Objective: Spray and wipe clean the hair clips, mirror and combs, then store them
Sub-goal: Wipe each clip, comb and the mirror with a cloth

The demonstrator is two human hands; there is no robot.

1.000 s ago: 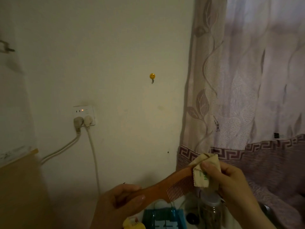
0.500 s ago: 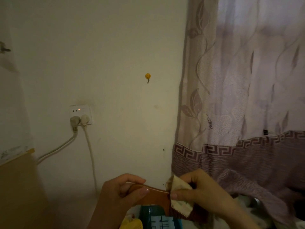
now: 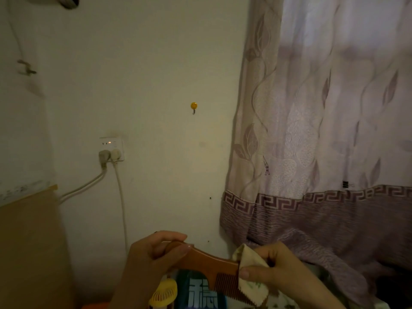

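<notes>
Left hand [image 3: 151, 255] closed around the handle end of a brown wooden comb [image 3: 214, 267], thumb on top, fingers curled over. Comb held up in the air between both hands, teeth pointing down and toward the right hand. Right hand [image 3: 274, 267] pinching a small pale yellow cloth [image 3: 252, 284] shut over the toothed end of the comb, thumb pressed on the front. Cloth folded around the teeth, hiding part of them, with one corner sticking up above the right hand and another hanging down below it.

Just under the left hand, a small yellow fan [image 3: 163, 294] with a round grille. Right beside it, under the comb, a blue pack [image 3: 200, 293] with big white letters, partly covered by the comb's teeth. Hard to tell what else lies down there; too dark and cut off by the bottom edge.

Behind the hands, a plain cream wall [image 3: 156, 63]. Up above the left hand, a white socket [image 3: 111, 148] with two plugs and two cords [image 3: 120, 197] hanging down. Higher still, above the comb, a little yellow hook [image 3: 194, 106]. Above and behind the right hand, a long purple curtain [image 3: 323, 130] with leaf shapes, its bottom bunched up close to the right wrist. Far left of the left hand, a brown board [image 3: 29, 248].
</notes>
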